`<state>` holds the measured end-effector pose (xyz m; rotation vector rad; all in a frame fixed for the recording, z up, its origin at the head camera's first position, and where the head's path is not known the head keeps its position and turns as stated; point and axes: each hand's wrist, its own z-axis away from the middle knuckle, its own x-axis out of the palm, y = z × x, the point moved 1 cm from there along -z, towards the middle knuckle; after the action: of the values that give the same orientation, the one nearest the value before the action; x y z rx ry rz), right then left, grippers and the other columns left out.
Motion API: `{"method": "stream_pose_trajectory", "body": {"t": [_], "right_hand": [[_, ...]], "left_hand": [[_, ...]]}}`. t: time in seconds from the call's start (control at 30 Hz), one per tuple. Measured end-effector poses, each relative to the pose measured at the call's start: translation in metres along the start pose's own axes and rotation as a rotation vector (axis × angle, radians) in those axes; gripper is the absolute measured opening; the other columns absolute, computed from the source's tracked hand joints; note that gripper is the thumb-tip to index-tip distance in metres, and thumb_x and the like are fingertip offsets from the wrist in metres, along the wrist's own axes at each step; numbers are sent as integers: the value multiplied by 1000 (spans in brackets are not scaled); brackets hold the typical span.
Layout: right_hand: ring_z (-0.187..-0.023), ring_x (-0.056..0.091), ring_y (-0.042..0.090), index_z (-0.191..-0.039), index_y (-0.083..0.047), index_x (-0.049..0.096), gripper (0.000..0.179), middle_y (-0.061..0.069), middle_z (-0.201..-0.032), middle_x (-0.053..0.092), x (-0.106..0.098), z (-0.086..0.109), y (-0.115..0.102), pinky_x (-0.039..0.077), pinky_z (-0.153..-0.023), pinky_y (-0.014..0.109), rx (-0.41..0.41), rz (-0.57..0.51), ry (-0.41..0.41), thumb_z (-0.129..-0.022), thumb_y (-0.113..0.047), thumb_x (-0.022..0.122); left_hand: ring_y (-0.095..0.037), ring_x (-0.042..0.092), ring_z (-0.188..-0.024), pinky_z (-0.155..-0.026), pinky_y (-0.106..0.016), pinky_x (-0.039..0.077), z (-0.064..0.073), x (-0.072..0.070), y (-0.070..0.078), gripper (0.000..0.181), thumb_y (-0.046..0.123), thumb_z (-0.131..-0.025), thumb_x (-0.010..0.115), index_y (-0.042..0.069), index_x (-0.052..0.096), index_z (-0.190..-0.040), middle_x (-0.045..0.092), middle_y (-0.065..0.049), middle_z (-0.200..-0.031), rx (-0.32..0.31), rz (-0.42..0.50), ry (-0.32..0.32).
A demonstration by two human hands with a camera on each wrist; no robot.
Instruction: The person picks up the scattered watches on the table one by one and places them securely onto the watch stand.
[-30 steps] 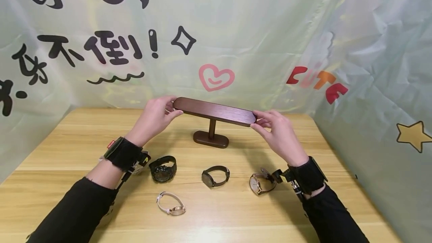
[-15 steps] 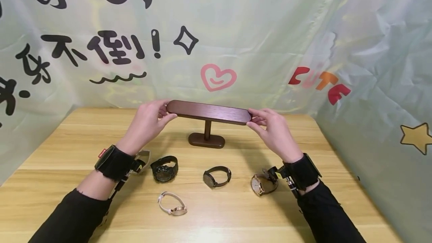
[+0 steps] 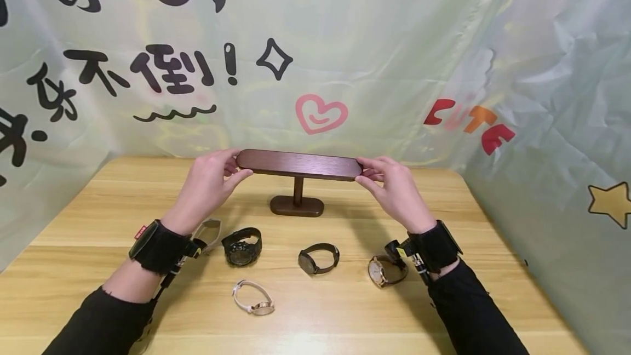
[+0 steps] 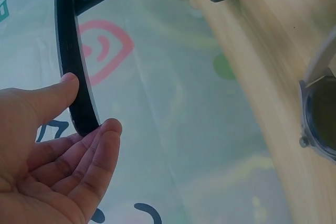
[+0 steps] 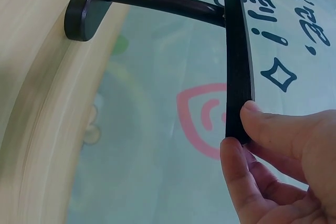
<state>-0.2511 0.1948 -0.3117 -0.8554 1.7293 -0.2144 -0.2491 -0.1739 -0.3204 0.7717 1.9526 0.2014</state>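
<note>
A dark brown wooden T-shaped display stand (image 3: 298,164) stands at the back of the table, its long bar across a short post and an oval base (image 3: 297,206). My left hand (image 3: 209,179) pinches the bar's left end between thumb and fingers. At the other end, my right hand (image 3: 389,185) grips the bar the same way. In the left wrist view the thumb (image 4: 63,95) presses the bar's edge. The right wrist view shows the thumb (image 5: 262,124) and forefinger at the bar's tip.
In front of the stand lie a chunky black watch (image 3: 242,247), a slim black watch (image 3: 317,258), a brown-strapped watch (image 3: 378,272) and a white-strapped watch (image 3: 253,298). A grey-strapped watch (image 3: 211,230) is partly behind the left wrist. Printed cloth (image 3: 384,43) hangs behind the table (image 3: 305,327).
Both hands have moved the stand a little to the left and turned it so the bar lies more level across the view. The watches stay where they were.
</note>
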Motion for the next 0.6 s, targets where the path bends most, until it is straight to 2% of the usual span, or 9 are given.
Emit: {"method": "stream_pose_trajectory", "body": {"t": [0.6], "right_hand": [[-112, 75, 34, -145, -3, 65, 43, 21, -129, 68, 7, -7, -3, 64, -98, 47, -21, -21, 0, -104, -11, 72]], "left_hand": [[-35, 77, -89, -84, -53, 64, 10, -8, -1, 30, 21, -101, 78, -2, 73, -120, 77, -18, -96, 3, -22, 25]]}}
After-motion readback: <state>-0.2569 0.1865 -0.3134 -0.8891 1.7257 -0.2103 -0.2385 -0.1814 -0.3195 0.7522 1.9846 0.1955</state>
